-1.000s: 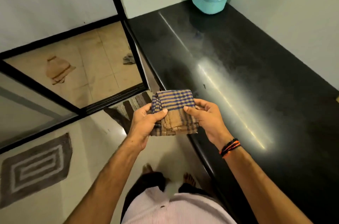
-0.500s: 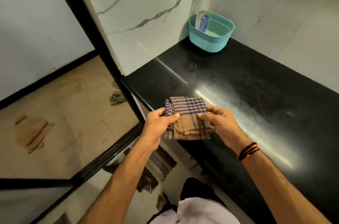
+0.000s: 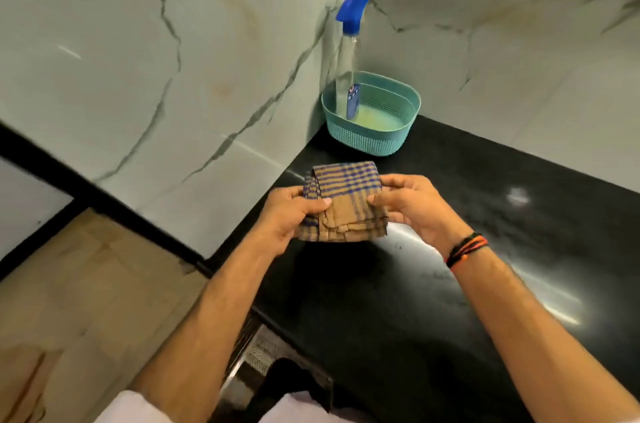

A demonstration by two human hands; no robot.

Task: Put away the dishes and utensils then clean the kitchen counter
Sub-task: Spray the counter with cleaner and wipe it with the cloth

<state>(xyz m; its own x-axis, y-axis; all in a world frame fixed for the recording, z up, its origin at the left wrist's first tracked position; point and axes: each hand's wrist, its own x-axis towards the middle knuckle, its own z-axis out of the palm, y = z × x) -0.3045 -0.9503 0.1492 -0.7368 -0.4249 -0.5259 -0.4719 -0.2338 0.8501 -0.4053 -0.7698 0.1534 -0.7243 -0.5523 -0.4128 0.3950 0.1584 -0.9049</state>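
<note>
A folded brown cloth with blue stripes [image 3: 346,194] is held flat above the black counter [image 3: 433,284]. My left hand [image 3: 287,214] pinches its left edge with thumb on top. My right hand [image 3: 412,206] pinches its right edge the same way; a black and orange band circles that wrist. Beyond the cloth, in the counter's far corner, stands a teal plastic basket [image 3: 405,142] with a clear spray bottle [image 3: 348,76], blue trigger head up, inside it.
Pale marble-patterned walls meet behind the basket. The counter's left edge runs down to a tiled floor with a black-framed partition [image 3: 86,194] at left. A striped mat [image 3: 263,353] lies on the floor by my legs.
Both hands have carried the cloth forward over the counter toward the basket. The view has tilted up, so the basket and spray bottle now appear larger and nearer.
</note>
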